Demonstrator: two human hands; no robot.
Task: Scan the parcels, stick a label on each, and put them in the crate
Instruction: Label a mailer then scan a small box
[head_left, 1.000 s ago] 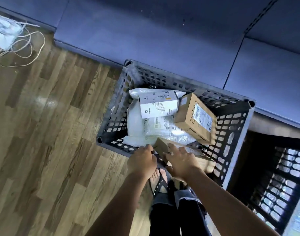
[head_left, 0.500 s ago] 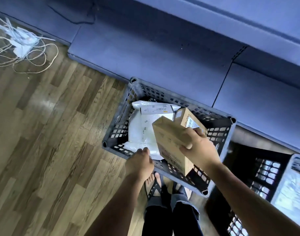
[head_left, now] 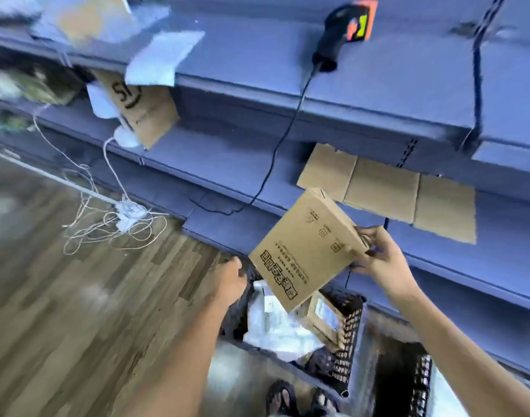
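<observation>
In the head view, the right hand (head_left: 378, 261) grips 1 brown cardboard box (head_left: 307, 251) by its right edge, above the grey plastic crate (head_left: 349, 332). The left hand (head_left: 230, 281) is near the crate; it is too blurry to tell if it holds anything. Next, I think, lift the box steady toward the far black scanner (head_left: 337, 34).

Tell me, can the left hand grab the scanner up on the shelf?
Probably yes. The left hand seems empty, and nothing stands between it and the barcode scanner on the upper shelf; the cardboard box in the right hand is off to the side. It would have to reach up, though.
</observation>
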